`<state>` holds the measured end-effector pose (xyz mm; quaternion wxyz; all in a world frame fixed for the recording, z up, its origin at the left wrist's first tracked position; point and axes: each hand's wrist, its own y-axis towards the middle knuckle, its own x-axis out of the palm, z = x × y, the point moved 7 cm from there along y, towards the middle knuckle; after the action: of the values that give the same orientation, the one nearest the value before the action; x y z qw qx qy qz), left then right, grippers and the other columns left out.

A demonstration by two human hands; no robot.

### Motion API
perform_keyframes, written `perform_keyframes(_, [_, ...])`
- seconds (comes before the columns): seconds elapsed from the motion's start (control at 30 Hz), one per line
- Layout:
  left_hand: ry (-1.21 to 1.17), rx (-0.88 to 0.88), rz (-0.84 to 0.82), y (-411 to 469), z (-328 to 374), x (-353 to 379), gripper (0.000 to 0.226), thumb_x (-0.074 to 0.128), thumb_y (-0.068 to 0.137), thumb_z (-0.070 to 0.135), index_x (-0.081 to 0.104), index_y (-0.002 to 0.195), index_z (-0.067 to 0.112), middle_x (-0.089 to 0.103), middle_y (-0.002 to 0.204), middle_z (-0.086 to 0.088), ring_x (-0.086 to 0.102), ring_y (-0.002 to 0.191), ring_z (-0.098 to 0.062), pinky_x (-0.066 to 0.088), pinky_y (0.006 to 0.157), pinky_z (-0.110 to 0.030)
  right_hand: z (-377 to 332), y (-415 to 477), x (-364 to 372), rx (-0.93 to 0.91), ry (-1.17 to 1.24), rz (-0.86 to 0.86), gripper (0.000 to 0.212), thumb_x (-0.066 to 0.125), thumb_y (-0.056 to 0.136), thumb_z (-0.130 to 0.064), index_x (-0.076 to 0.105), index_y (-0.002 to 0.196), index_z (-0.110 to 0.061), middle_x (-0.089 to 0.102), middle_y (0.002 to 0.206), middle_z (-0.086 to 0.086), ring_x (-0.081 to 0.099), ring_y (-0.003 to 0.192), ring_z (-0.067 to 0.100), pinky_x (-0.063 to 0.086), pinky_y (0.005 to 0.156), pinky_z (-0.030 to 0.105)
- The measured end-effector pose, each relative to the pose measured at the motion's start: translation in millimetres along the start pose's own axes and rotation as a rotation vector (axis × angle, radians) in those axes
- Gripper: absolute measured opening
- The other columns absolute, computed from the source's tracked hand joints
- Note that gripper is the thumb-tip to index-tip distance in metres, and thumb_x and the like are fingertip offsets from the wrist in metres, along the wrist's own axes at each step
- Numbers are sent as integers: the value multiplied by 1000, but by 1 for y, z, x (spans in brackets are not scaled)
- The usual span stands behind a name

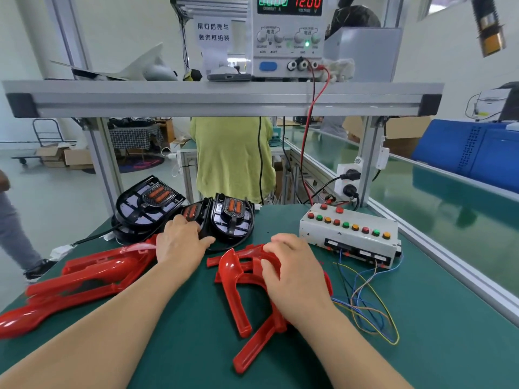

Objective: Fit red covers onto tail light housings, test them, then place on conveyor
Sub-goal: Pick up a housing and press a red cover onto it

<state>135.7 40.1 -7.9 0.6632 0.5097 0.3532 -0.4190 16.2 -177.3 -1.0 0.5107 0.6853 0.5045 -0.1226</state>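
Head view: left fingers (185, 224) clasp a housing (193, 211) edge, right fingers (280, 242) clasp red cover (233, 273)

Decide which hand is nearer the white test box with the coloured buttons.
Right. The right hand holds a red cover just beside the box; the left hand is farther off, at the black housings.

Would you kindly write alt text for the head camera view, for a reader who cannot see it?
The right hand grips a red cover on a green bench while the left hand grips a black tail light housing. A white button box sits to the right.
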Motion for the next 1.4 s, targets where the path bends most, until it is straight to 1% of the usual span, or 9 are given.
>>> perform_keyframes(0.2, [-12,-36,-44,-1,4,1,23,64,93,30,64,106,10,56,112,-6,53,108,-27,48,82,-42,-9,-7,1,-40,88,-15,31,53,88,-30,70,111,-19,58,123,-9,50,116,10,33,97,16])
perform_keyframes(0.43, [-243,-27,76,-17,0,-37,21,68,89,27,62,75,13,58,73,-4,57,68,-23,42,54,-33,-4,-6,-2,-16,123,-28,24,61,91,-20,69,114,-18,56,124,-10,48,119,9,21,98,3])
perform_keyframes(0.67, [-357,58,159,-50,9,-71,12,70,88,31,65,82,22,51,82,9,48,71,-7,31,55,-26,-9,-8,-1,-25,166,-43,25,63,91,-18,68,115,-19,55,122,-13,46,117,2,19,97,-3])
perform_keyframes(0.83, [-371,158,261,-71,28,-93,11,71,88,27,65,90,18,48,86,9,46,84,-14,36,68,-29,1,-9,8,73,227,-108,25,60,93,-22,67,117,-22,56,120,-14,52,114,5,43,105,27])
perform_keyframes(0.97, [-344,265,320,-95,55,-99,18,75,84,23,68,94,10,53,89,1,49,94,-22,46,74,-39,8,-10,17,127,253,-156,25,60,94,-26,68,116,-19,61,118,-8,57,112,9,45,102,33])
perform_keyframes(1.1, [-316,393,404,-122,89,-101,17,79,78,20,69,84,8,58,84,-5,58,86,-30,52,65,-40,8,-10,11,222,586,-88,60,43,84,-68,65,122,-27,67,116,-13,59,111,-1,46,101,31])
perform_keyframes(1.17, [-311,474,451,-134,106,-101,19,68,84,28,68,78,10,57,77,-5,58,77,-30,51,59,-42,6,-10,17,247,889,-136,61,44,84,-73,61,125,-32,67,118,-11,60,117,11,45,106,44])
perform_keyframes(1.23, [-302,564,490,-142,122,-99,27,55,86,30,64,70,10,54,71,-5,55,67,-29,48,52,-42,2,-8,18,266,1157,-156,59,54,85,-72,61,122,-27,67,117,-2,59,118,20,42,107,53])
perform_keyframes(1.4, [-445,701,397,-150,132,-78,12,67,86,15,72,89,5,59,81,-5,57,74,-26,51,62,-42,11,-3,13,401,1535,-88,47,63,94,-36,57,127,-2,71,114,14,68,109,25,54,94,38])
